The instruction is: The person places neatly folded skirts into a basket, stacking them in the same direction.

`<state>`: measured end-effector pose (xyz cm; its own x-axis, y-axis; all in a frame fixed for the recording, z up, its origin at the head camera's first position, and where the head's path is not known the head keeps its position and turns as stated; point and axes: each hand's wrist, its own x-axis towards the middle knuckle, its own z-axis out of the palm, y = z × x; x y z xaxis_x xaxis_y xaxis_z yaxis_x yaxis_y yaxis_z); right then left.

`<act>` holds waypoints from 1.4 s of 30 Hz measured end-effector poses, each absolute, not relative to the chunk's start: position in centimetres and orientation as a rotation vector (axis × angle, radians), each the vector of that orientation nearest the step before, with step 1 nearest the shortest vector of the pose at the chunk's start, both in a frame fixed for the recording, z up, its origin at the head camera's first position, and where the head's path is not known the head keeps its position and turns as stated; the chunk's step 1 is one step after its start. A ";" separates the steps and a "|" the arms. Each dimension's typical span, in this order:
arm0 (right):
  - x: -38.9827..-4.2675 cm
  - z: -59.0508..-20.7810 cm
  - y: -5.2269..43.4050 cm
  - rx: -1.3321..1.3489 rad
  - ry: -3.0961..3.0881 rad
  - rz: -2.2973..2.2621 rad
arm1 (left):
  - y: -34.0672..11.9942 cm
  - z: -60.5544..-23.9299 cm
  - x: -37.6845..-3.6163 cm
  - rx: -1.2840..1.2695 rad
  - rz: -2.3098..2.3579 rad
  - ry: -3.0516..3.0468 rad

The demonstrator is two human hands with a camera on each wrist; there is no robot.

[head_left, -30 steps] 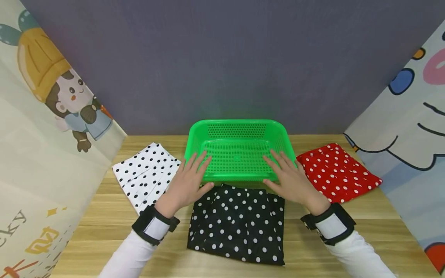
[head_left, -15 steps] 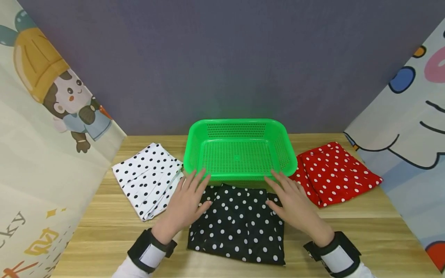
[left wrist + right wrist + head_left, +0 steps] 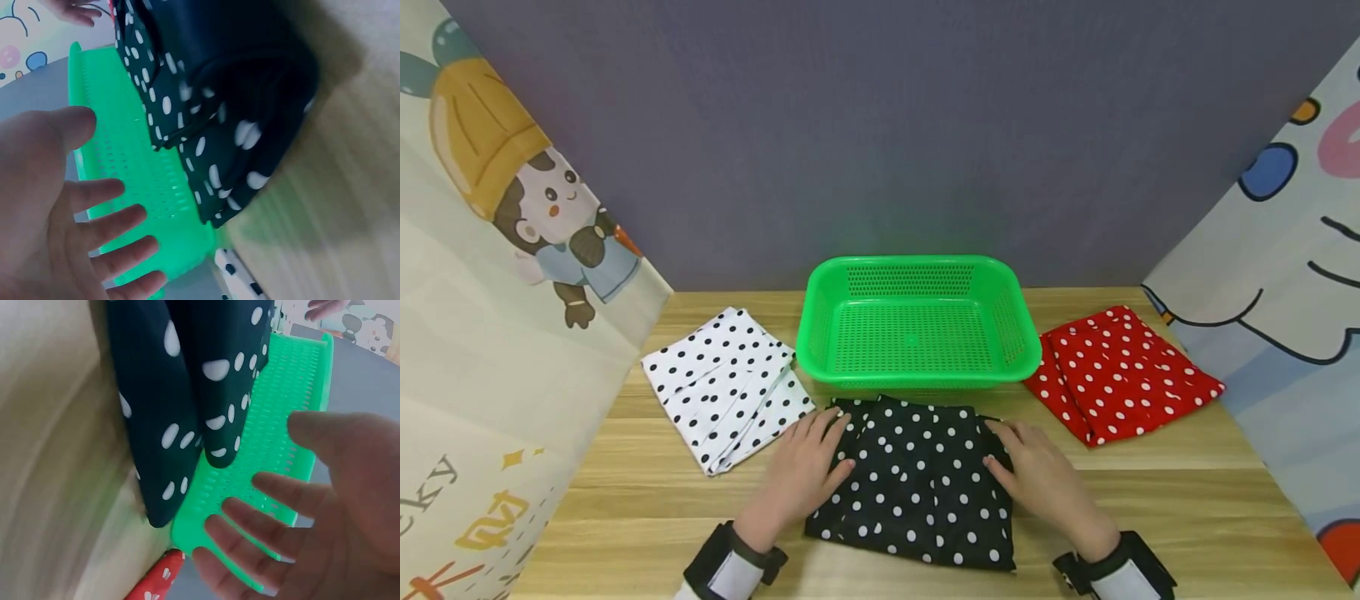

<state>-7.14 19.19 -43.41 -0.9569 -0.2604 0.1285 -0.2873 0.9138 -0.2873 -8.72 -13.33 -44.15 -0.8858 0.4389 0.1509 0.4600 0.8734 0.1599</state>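
A folded black cloth with white dots (image 3: 917, 487) lies on the table in front of the green basket. My left hand (image 3: 796, 471) is at the cloth's left edge, fingers extended and the thumb over its side. At the right edge, my right hand (image 3: 1041, 479) mirrors it, with fingertips over the far right corner. Both wrist views show spread, relaxed fingers with nothing between them: the left hand (image 3: 75, 219) beside the layered folds of the black cloth (image 3: 206, 81), the right hand (image 3: 312, 512) next to its folded end (image 3: 219, 381).
The green perforated basket (image 3: 917, 381) stands at the back against a grey panel (image 3: 910, 142), with nothing in it. A folded white cloth with black dots (image 3: 722, 383) lies to the left. A red one with white dots (image 3: 1127, 375) lies to the right. Printed panels flank the table (image 3: 647, 533).
Both hands have drawn back from the basket's front towards me and come down to the sides of the black cloth. The cloths and basket stay in place.
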 end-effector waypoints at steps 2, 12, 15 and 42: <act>-7.0 -43.5 19.1 0.377 -3.035 0.469 | -13.4 -44.6 -8.7 -0.709 -0.295 -2.934; -6.6 -44.7 19.1 0.231 -3.232 0.454 | -13.5 -46.0 -8.0 -0.637 -0.295 -3.018; -6.6 -44.9 19.0 0.239 -3.237 0.445 | -13.5 -46.2 -7.9 -0.629 -0.309 -3.052; -8.6 -45.7 19.5 0.351 -3.095 0.420 | -11.9 -46.3 -7.3 -0.538 -0.275 -3.084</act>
